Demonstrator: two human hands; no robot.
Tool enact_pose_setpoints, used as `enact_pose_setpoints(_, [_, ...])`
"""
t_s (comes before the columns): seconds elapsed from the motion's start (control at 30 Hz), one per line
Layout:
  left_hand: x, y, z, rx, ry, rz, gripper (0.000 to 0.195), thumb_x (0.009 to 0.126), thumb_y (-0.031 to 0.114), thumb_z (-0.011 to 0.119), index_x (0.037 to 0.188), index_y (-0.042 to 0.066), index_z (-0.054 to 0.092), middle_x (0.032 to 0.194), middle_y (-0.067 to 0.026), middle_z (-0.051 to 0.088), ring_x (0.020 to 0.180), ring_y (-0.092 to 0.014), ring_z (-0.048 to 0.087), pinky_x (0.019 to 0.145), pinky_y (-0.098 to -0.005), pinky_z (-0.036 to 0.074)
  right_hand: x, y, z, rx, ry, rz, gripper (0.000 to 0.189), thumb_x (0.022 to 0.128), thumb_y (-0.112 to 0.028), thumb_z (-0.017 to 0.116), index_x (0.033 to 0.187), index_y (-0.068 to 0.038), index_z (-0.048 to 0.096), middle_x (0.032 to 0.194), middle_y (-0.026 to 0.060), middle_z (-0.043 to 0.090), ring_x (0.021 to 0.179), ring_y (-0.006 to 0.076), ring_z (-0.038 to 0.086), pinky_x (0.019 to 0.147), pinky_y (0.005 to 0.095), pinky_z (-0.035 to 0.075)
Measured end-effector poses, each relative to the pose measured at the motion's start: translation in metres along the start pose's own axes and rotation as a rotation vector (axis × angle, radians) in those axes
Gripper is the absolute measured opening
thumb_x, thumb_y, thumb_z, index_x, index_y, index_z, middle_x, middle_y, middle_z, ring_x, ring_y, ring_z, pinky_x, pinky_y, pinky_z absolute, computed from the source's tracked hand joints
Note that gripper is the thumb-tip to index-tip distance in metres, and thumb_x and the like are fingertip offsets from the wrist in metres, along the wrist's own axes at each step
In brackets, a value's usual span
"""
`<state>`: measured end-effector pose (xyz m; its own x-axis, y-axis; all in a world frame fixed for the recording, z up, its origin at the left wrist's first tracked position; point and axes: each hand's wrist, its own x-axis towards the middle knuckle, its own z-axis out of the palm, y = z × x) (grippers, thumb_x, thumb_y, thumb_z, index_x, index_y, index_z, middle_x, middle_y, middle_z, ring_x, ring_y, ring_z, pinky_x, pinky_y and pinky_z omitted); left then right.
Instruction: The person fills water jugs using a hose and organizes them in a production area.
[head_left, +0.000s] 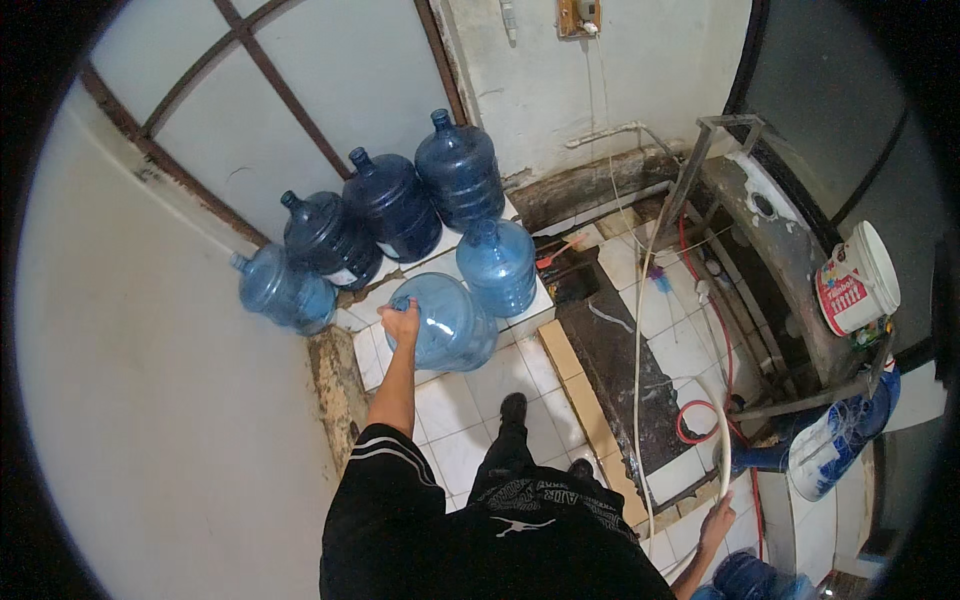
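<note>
My left hand (403, 319) is closed around the neck of a light blue plastic water jug (450, 330), which leans towards me off the tiled floor or step; its underside is hidden. Low at the right, my right hand (718, 519) grips a cream-coloured hose (725, 442). Just beyond the held jug, another light blue jug (497, 270) stands upright on a white tiled ledge (442, 266). Darker blue jugs line the wall behind, among them one (461, 172) at the far end and one (394, 206) in the middle. A paler jug (289, 289) stands at the left end.
A dark drain channel (607, 360) with a tan tiled kerb (577, 375) runs along my right. A red hose (697, 405) crosses the floor beyond it. A white bucket (859, 277) sits on a concrete slab, near a blue-and-white container (832, 442). More blue jugs (746, 577) are at the lower right.
</note>
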<state>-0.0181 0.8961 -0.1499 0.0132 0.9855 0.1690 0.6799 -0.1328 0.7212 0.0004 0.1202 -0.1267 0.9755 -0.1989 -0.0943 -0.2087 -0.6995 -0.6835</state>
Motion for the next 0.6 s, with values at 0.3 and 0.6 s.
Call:
enact_pose_setpoints(0.3, [0.101, -0.022, 0.096, 0.104, -0.082, -0.015, 0.066, 0.060, 0.027, 0.081, 0.106, -0.003, 0.043, 0.093, -0.0250, 0.060, 0.087, -0.041, 0.059, 0.078, -0.0437, 0.047, -0.053, -0.079, 0.025, -0.094, 0.272, 0.177, 0.061, 0.096, -0.042, 0.033, 0.057, 0.004, 0.035, 0.047, 0.0073, 0.020, 0.046, 0.0152, 0.023, 0.044, 0.0365, 0.020])
enact_pose_setpoints(0.6, [0.145, -0.049, 0.158, 0.120, -0.119, -0.030, 0.070, 0.060, 0.026, 0.081, 0.108, -0.004, 0.040, 0.095, -0.0254, 0.059, 0.089, -0.040, 0.059, 0.079, -0.0441, 0.047, -0.080, -0.141, 0.059, -0.118, 0.486, 0.313, 0.069, 0.092, -0.052, 0.038, 0.051, 0.003, 0.029, 0.047, 0.0045, 0.024, 0.048, 0.0154, 0.022, 0.045, 0.0385, 0.019])
